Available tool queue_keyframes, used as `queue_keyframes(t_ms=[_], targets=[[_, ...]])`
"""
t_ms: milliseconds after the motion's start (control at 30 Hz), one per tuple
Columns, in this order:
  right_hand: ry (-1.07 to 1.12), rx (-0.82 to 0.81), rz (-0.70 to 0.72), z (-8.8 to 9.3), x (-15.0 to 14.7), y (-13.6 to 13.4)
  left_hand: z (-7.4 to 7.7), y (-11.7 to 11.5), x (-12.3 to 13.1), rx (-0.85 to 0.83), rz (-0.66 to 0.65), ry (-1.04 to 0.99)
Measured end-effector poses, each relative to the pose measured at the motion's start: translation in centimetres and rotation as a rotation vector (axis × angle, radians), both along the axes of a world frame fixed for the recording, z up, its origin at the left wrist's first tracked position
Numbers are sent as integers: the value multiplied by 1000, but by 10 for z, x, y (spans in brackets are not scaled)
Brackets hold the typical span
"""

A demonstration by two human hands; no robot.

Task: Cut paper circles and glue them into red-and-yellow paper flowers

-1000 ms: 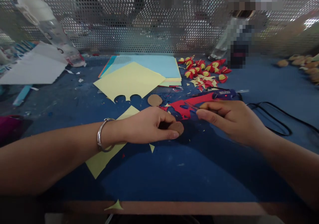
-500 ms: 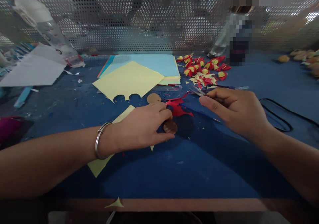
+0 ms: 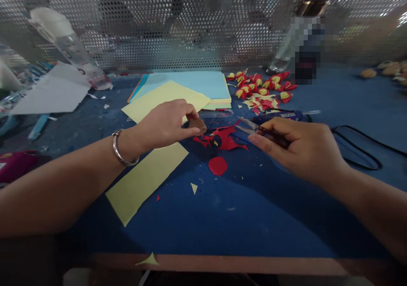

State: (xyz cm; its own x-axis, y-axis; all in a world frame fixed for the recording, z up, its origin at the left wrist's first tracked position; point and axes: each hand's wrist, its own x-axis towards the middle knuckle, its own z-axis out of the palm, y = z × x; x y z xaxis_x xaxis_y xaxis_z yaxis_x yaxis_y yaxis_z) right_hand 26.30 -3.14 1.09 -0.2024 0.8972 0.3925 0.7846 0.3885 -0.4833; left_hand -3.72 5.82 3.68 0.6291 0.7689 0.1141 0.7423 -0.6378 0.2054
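Note:
My left hand (image 3: pixel 165 123), with a silver bangle on its wrist, pinches a small brown disc (image 3: pixel 199 125) over the yellow paper sheet (image 3: pixel 165 97). My right hand (image 3: pixel 299 146) is closed round small scissors (image 3: pixel 251 127), blades pointing left. Between the hands lies a red paper scrap (image 3: pixel 222 140) with holes cut in it. A cut red paper circle (image 3: pixel 218 165) lies on the blue mat in front of it. A yellow paper strip (image 3: pixel 146 180) lies under my left forearm.
A pile of red-and-yellow folded paper pieces (image 3: pixel 262 91) sits at the back, beside light blue sheets (image 3: pixel 190 82). A black cable (image 3: pixel 356 146) loops on the right. A plastic bottle (image 3: pixel 68 48) and white paper (image 3: pixel 54 93) lie at the left. A perforated metal screen (image 3: pixel 178 27) closes the back.
My left hand has lifted the brown disc and carried it back and left, uncovering a red circle on the mat. My right hand with the scissors has shifted only slightly.

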Motion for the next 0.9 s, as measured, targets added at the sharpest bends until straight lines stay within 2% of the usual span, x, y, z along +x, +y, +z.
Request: queue_keyframes(t_ms=[100, 233, 333, 467, 700, 767, 900], targets=[[-15, 5, 6, -2, 1, 1, 2, -2, 1, -33, -11, 108], [-31, 13, 12, -3, 1, 1, 19, -11, -5, -21, -57, 194], [-42, 15, 2, -3, 1, 1, 34, -15, -15, 70, 0, 271], [-48, -19, -13, -6, 3, 1, 44, -19, -24, 10, 47, 463], [-69, 10, 8, -9, 3, 2, 39, -12, -26, -154, -71, 548], [-72, 30, 22, -10, 3, 3, 37, -5, -28, -104, -45, 521], [-64, 110, 53, -12, 3, 4, 25, 10, -32, 158, 53, 442]])
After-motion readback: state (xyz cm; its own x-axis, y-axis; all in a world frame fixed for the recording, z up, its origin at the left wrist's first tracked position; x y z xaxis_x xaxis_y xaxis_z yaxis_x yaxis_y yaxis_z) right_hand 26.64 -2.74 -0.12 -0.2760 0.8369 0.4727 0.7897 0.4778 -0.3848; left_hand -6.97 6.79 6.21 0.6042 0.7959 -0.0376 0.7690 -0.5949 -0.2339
